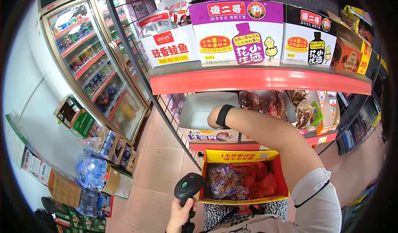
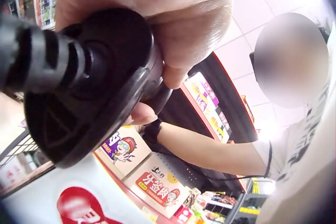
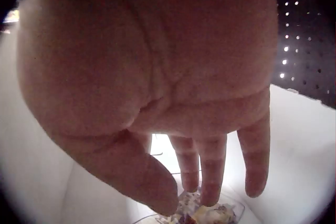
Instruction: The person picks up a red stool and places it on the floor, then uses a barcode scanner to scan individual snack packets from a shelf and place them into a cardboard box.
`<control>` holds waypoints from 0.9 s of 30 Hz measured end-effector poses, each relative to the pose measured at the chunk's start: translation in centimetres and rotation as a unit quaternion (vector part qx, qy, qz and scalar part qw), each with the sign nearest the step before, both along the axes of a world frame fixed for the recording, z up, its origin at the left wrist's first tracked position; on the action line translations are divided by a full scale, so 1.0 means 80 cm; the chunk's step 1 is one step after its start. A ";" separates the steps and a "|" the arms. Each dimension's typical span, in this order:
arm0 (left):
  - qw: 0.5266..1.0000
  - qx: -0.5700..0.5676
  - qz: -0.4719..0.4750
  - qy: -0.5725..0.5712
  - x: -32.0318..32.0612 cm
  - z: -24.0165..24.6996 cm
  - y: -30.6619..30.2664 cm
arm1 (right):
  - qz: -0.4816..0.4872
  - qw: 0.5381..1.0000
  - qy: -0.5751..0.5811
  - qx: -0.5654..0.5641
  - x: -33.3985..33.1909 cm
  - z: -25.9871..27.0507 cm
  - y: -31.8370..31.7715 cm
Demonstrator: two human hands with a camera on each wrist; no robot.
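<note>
My left hand (image 1: 181, 213) grips the handle of a black barcode scanner (image 1: 189, 187) beside the yellow box; the left wrist view shows fingers curled round it. My right hand (image 3: 157, 98) reaches down inside a white-walled carton (image 1: 195, 108) on the lower shelf, fingers extended and apart, nothing held. Below the fingertips lies a clear-wrapped packet (image 3: 210, 214) at the carton's bottom. In the head view the right fingers are hidden by the wrist and carton. The yellow box (image 1: 244, 155), against the body, holds purple-printed packets (image 1: 226, 182) and red packets (image 1: 265, 185).
Above the right arm runs the red-edged upper shelf (image 1: 261, 81) bearing printed cartons (image 1: 238, 34). More packets (image 1: 269, 102) stand in cartons right of the hand. At left are a glass-door fridge (image 1: 89, 59), bottled water (image 1: 90, 173) and boxes on the floor.
</note>
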State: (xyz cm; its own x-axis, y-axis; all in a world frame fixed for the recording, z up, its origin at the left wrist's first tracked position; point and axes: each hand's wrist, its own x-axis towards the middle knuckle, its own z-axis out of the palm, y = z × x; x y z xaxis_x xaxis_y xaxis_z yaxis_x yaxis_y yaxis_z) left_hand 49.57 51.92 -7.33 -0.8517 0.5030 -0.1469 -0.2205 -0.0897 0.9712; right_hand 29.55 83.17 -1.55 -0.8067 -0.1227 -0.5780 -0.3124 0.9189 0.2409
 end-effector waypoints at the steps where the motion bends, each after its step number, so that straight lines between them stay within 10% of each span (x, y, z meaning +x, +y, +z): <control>1: 1.000 0.000 0.000 0.000 0.000 0.000 0.000 | 0.000 1.000 0.000 0.001 -0.001 -0.004 0.003; 27: 1.000 -0.018 -0.005 0.022 0.007 0.003 0.007 | -0.047 0.991 0.114 -0.044 0.032 0.035 0.021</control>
